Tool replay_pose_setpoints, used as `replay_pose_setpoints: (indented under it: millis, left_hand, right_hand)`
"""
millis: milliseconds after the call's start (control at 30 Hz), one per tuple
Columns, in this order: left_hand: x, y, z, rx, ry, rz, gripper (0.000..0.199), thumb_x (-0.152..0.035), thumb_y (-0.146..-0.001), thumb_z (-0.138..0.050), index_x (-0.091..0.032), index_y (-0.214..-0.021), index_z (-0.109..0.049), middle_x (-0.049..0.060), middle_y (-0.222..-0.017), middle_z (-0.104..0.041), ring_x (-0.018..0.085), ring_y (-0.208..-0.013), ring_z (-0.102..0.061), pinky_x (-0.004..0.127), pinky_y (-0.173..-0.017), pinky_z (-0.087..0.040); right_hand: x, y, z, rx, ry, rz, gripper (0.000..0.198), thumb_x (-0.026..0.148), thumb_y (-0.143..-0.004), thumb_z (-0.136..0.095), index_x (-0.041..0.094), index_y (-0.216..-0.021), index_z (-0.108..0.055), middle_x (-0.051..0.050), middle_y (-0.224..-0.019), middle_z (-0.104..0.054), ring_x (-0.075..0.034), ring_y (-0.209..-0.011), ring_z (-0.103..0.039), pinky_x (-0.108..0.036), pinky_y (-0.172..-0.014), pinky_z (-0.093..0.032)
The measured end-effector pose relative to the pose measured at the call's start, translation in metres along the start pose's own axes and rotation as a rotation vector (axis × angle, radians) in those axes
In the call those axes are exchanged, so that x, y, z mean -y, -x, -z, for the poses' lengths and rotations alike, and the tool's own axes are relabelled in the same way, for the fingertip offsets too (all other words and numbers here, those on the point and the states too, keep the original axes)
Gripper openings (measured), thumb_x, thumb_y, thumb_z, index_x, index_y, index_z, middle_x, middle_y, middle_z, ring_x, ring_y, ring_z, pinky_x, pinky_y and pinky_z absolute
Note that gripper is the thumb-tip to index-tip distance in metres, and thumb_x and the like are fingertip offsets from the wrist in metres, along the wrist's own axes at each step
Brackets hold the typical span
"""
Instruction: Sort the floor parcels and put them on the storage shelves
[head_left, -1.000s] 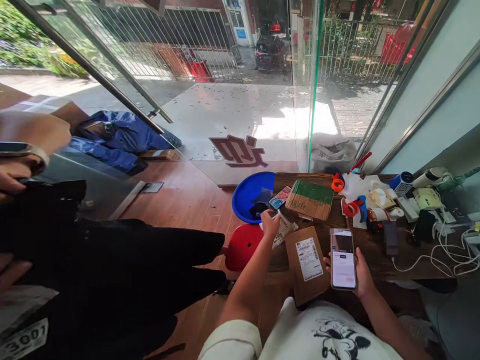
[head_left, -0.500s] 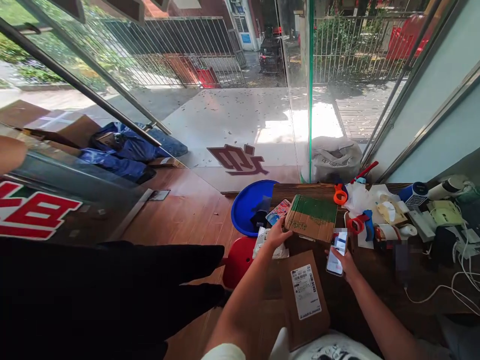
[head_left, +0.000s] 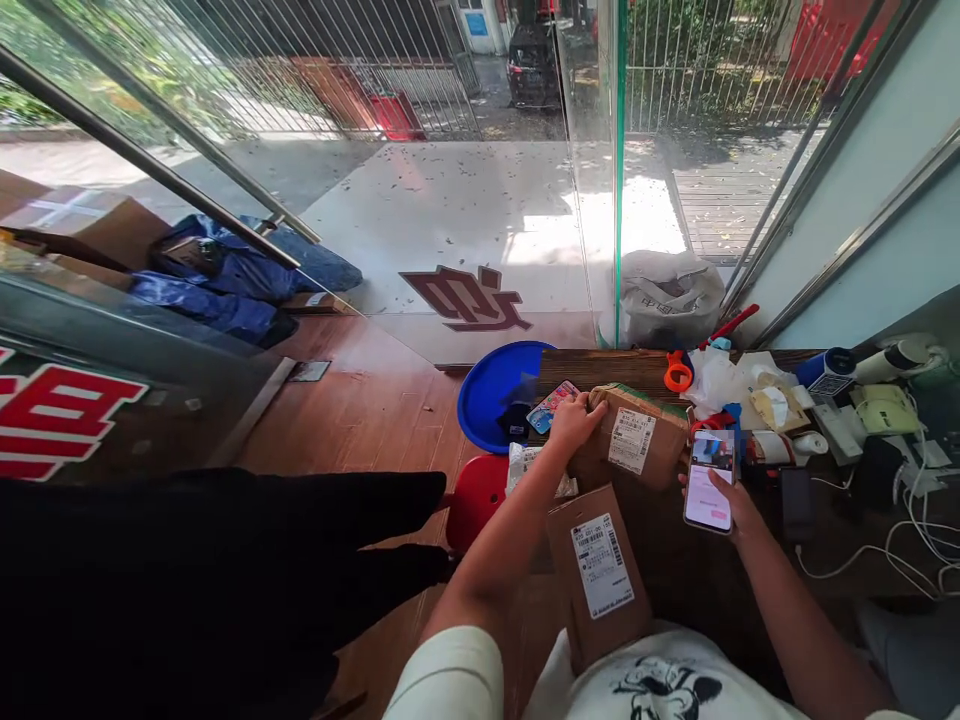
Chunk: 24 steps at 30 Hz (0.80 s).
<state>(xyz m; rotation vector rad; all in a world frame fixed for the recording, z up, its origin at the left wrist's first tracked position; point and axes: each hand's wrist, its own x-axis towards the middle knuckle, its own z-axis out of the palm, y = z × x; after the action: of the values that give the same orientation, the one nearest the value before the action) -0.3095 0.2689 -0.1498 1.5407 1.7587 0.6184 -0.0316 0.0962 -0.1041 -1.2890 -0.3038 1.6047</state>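
My left hand [head_left: 576,425] grips the left edge of a cardboard box [head_left: 660,455], which is tilted so that a side with a white shipping label [head_left: 631,440] faces up. Little of its green top shows now. In my right hand [head_left: 739,510] is a smartphone [head_left: 709,490] with a lit screen, held just right of that box. A second cardboard box [head_left: 600,620], also labelled, lies close to my body. Beside my left forearm is a white plastic package [head_left: 525,458], partly covered. A colourful flat packet [head_left: 551,408] lies behind my left hand.
Tape rolls, an orange-handled tool [head_left: 678,374], plastic bags and white cables [head_left: 870,555] crowd the table's right side. A blue round basin [head_left: 480,400] and red stool [head_left: 476,500] stand at its left. Glass doors [head_left: 619,180] are ahead. A large black shape [head_left: 187,590] fills the lower left.
The box under my left hand has been tipped, bringing its labelled side into view. My right hand has moved the phone slightly right. A blurred skin-coloured shape has left the left edge.
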Motion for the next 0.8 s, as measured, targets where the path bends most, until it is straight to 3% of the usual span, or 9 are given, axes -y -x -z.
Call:
replay_pose_setpoints:
  millis: [200,333,467,600,667,800]
  left_hand:
    - [-0.017,-0.033,-0.02,0.031,-0.067,0.128,0.057,-0.055,-0.084,-0.072,-0.015,-0.124,-0.07,0.026,-0.128,-0.063,0.046,-0.122,-0.06,0.051,-0.107,-0.039]
    - [-0.024,-0.019,-0.02,-0.019,-0.051,0.134,0.059,-0.047,-0.09,-0.065,-0.011,-0.136,-0.062,0.029,-0.135,-0.06,0.047,-0.132,-0.053,0.055,-0.111,-0.037]
    - [-0.013,0.037,-0.015,-0.159,0.043,0.024,0.048,-0.034,-0.096,-0.052,-0.018,-0.142,-0.055,0.021,-0.143,-0.057,0.035,-0.14,-0.047,0.047,-0.117,-0.035]
    - [0.019,0.116,-0.015,-0.325,0.268,-0.08,0.037,-0.034,-0.092,-0.056,-0.024,-0.127,-0.061,0.014,-0.122,-0.065,0.033,-0.116,-0.062,0.049,-0.108,-0.046]
    - [0.035,0.151,-0.015,-0.361,0.3,-0.056,0.034,-0.035,-0.091,-0.057,-0.026,-0.123,-0.062,0.012,-0.116,-0.067,0.032,-0.111,-0.063,0.05,-0.104,-0.048]
    - [0.051,0.199,-0.012,-0.416,0.311,-0.021,0.036,-0.046,-0.092,-0.057,-0.023,-0.12,-0.065,0.012,-0.116,-0.068,0.032,-0.111,-0.065,0.05,-0.1,-0.053]
  right_hand:
    - [0.013,-0.02,-0.021,-0.004,-0.033,0.122,0.066,0.043,-0.068,-0.093,0.025,-0.126,-0.068,-0.012,-0.139,-0.068,-0.04,-0.12,-0.069,-0.051,-0.087,-0.064]
    - [0.003,-0.002,-0.013,0.043,-0.081,-0.074,0.061,0.046,-0.069,-0.094,0.021,-0.118,-0.067,-0.015,-0.119,-0.077,-0.04,-0.116,-0.071,-0.054,-0.089,-0.064]
    - [-0.011,0.02,-0.013,0.075,-0.095,-0.21,0.057,0.047,-0.074,-0.092,0.02,-0.114,-0.063,-0.015,-0.11,-0.079,-0.038,-0.109,-0.075,-0.053,-0.086,-0.064]
    - [-0.013,0.025,-0.04,0.277,-0.132,-0.271,0.06,0.06,-0.082,-0.081,0.018,-0.12,-0.065,-0.017,-0.117,-0.077,-0.034,-0.107,-0.076,-0.049,-0.086,-0.063]
    - [-0.011,0.018,-0.06,0.346,-0.158,-0.23,0.062,0.066,-0.085,-0.074,0.017,-0.122,-0.066,-0.017,-0.122,-0.076,-0.035,-0.114,-0.073,-0.05,-0.09,-0.062]
    - [-0.004,-0.006,-0.094,0.299,-0.149,-0.065,0.056,0.063,-0.085,-0.074,0.024,-0.124,-0.065,-0.011,-0.123,-0.076,-0.035,-0.12,-0.07,-0.051,-0.095,-0.061]
